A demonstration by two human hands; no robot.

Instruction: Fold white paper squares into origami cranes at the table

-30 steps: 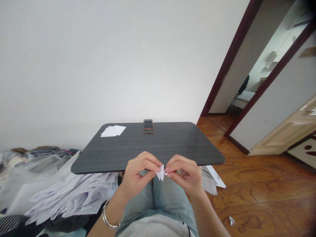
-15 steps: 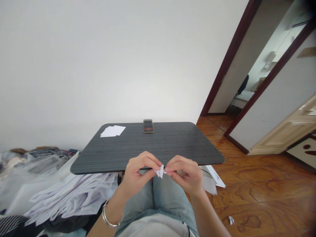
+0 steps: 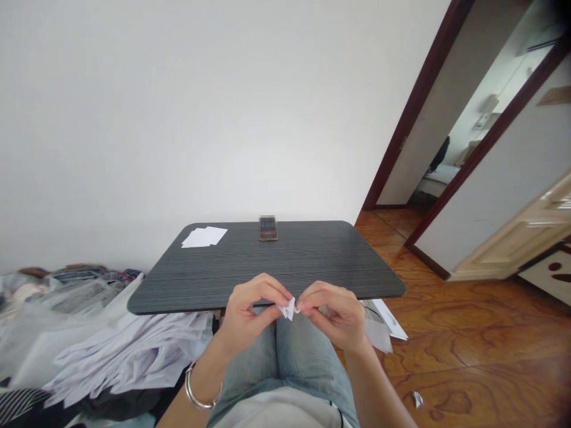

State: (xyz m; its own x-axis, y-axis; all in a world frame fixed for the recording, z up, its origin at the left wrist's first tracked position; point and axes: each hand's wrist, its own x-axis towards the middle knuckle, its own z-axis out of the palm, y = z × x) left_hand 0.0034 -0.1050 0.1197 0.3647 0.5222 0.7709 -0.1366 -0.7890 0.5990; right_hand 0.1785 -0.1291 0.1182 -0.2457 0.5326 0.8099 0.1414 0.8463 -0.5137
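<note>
A small piece of folded white paper (image 3: 289, 310) is held between my two hands, just off the near edge of the dark table (image 3: 267, 267) and above my lap. My left hand (image 3: 252, 312) pinches its left side between thumb and fingers. At its right end, my right hand (image 3: 333, 312) pinches a small tip with closed fingertips. The paper shows several pointed folds; parts of it are hidden by the fingers.
Several white paper sheets (image 3: 204, 236) lie at the table's back left. A phone (image 3: 268, 228) stands near the back edge. White cloth (image 3: 134, 356) is heaped at the left. Papers (image 3: 388, 321) lie below the table's right side, and a white scrap (image 3: 417, 399) is on the wooden floor.
Almost nothing differs. Both hands keep their pinch on the folded paper, which has shifted only very slightly.
</note>
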